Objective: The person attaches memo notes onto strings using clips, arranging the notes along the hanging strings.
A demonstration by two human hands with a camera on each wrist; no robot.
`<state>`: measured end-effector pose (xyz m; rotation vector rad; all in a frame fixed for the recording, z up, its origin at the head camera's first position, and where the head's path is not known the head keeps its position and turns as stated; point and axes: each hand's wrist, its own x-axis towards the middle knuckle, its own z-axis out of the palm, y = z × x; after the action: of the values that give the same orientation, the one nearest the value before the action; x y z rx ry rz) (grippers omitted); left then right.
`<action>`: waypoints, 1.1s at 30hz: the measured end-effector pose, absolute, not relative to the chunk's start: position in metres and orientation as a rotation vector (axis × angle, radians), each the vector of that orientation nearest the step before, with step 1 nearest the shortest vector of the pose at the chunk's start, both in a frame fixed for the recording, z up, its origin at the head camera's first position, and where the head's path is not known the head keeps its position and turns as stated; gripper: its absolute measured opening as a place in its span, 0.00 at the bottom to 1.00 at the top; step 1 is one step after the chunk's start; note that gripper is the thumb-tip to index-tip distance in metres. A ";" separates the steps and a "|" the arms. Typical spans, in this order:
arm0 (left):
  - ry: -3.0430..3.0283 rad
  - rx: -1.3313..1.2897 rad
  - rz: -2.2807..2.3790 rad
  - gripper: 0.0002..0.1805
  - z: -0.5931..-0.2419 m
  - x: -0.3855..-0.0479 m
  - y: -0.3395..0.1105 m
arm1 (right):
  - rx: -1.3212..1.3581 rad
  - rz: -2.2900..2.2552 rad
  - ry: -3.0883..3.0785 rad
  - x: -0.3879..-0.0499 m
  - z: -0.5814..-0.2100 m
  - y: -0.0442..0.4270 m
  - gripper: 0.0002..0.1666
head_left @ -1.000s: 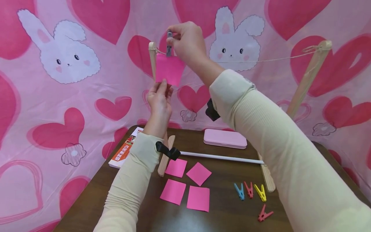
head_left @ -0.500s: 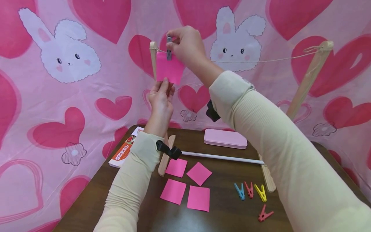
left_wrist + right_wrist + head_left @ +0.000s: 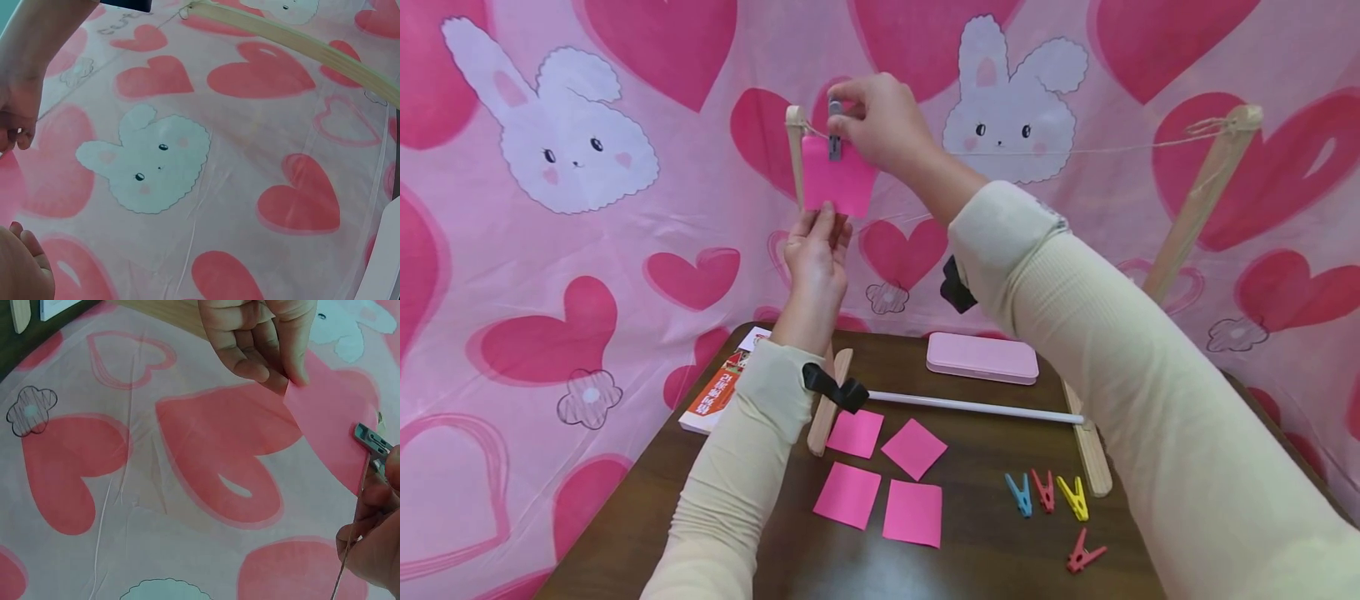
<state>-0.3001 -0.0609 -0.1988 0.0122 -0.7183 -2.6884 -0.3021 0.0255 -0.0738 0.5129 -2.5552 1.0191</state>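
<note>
A pink paper square (image 3: 850,185) hangs upright at the string (image 3: 1075,152), near the left wooden post (image 3: 795,154). My left hand (image 3: 817,257) pinches its lower edge between thumb and fingers. Up at the top edge, my right hand (image 3: 883,121) pinches the ends of a grey clothespin (image 3: 835,148), whose tip overlaps the paper. In the right wrist view the clothespin (image 3: 370,437) sits across the paper's edge right where the string runs. The left wrist view catches both hands only at its left border, with just a sliver of the paper.
On the brown table lie several pink squares (image 3: 912,512), a yellow clothespin (image 3: 1073,497), a blue one (image 3: 1019,495) and two red ones (image 3: 1084,553). Behind them are a white rod (image 3: 977,407), a pink case (image 3: 982,357) and a book (image 3: 715,400). The right wooden post (image 3: 1198,200) leans.
My right hand has come down slightly with the grey clothespin, which now overlaps more of the paper's top edge. My left hand has stayed nearly still at the lower edge.
</note>
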 end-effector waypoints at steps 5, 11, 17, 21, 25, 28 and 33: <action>-0.745 0.020 -2.695 0.02 -0.200 -0.299 -0.061 | 0.555 1.010 -2.562 -0.303 -0.076 0.029 0.30; -0.762 0.009 -2.708 0.02 -0.202 -0.298 -0.060 | 0.575 0.961 -2.572 -0.302 -0.079 0.034 0.32; -0.750 0.004 -2.741 0.02 -0.204 -0.298 -0.060 | 0.600 0.960 -2.568 -0.299 -0.081 0.040 0.33; -0.739 0.001 -2.771 0.02 -0.207 -0.297 -0.060 | 0.591 0.948 -2.531 -0.296 -0.083 0.046 0.32; -0.747 0.001 -2.784 0.03 -0.210 -0.297 -0.060 | 0.626 0.853 -2.447 -0.289 -0.087 0.052 0.29; -0.780 -0.001 -2.781 0.03 -0.212 -0.296 -0.060 | 0.674 0.664 -2.347 -0.283 -0.092 0.060 0.27; -0.853 -0.014 -2.784 0.02 -0.214 -0.294 -0.060 | 0.810 0.452 -2.102 -0.271 -0.107 0.076 0.22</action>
<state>-0.2939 -0.0604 -0.2145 -0.0140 -0.8530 -2.7839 -0.2712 0.0757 -0.1073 0.8096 -2.1020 0.4521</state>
